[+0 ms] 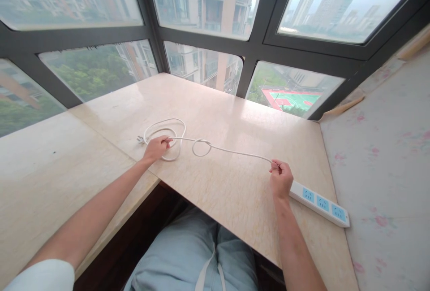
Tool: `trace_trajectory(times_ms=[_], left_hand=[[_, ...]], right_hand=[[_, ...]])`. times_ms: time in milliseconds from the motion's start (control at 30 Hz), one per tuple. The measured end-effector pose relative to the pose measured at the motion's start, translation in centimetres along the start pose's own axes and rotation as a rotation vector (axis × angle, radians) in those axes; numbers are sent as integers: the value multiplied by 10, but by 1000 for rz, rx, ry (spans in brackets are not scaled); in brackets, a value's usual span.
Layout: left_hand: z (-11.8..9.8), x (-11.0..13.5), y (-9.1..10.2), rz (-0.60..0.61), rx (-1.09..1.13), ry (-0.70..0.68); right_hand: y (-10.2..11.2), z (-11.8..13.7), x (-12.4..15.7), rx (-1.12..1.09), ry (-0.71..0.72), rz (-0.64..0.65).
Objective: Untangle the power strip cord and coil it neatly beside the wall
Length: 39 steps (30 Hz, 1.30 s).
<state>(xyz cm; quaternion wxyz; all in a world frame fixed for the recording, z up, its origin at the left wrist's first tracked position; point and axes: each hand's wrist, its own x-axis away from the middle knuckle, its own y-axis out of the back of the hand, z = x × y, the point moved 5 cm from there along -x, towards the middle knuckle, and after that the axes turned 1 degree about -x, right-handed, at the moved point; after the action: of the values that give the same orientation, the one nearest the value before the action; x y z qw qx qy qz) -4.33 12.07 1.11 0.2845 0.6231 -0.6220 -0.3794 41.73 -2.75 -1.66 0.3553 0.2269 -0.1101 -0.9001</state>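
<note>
A white power cord (235,151) runs between my two hands, with a loose loop knotted in it nearer the left one. My left hand (157,147) is closed on the cord beside its coiled part, and the plug (140,139) lies just beyond on the left. My right hand (281,177) grips the cord close to the white power strip (316,201), which has blue socket faces and rests on the counter. The near end of the strip is partly hidden behind that hand.
The pale stone counter (215,183) spreads under everything, with a front edge above my lap. Dark-framed windows (204,42) bound it at the back. A flower-patterned wall (379,161) with peeling paper stands on the right, close to the strip's far end.
</note>
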Motion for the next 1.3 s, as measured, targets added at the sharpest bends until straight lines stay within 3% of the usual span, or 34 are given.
trace_trajectory(times_ms=[133, 300, 433, 533, 667, 800, 900, 1100, 1300], left_hand=[[-8, 4, -6, 1, -244, 28], [-35, 13, -19, 38, -552, -118], [-68, 18, -29, -30, -486, -392], [-92, 16, -41, 20, -391, -556], [-111, 6, -58, 73, -345, -571], [-109, -4, -75, 51, -317, -498], [-98, -7, -88, 41, -231, -435], [-86, -2, -97, -12, -58, -493], [-94, 17, -87, -100, -36, -573]], right_hand=[[1, 6, 2, 5, 103, 46], [1, 14, 10, 47, 272, 139], [1, 12, 12, 86, 318, 168], [0, 5, 15, 131, 354, 220], [6, 4, 32, 301, 474, 262], [32, 10, 48, 462, 586, 229], [62, 1, 42, 563, 538, 217], [118, -44, 5, 798, 172, 316], [113, -14, 7, 745, 162, 466]])
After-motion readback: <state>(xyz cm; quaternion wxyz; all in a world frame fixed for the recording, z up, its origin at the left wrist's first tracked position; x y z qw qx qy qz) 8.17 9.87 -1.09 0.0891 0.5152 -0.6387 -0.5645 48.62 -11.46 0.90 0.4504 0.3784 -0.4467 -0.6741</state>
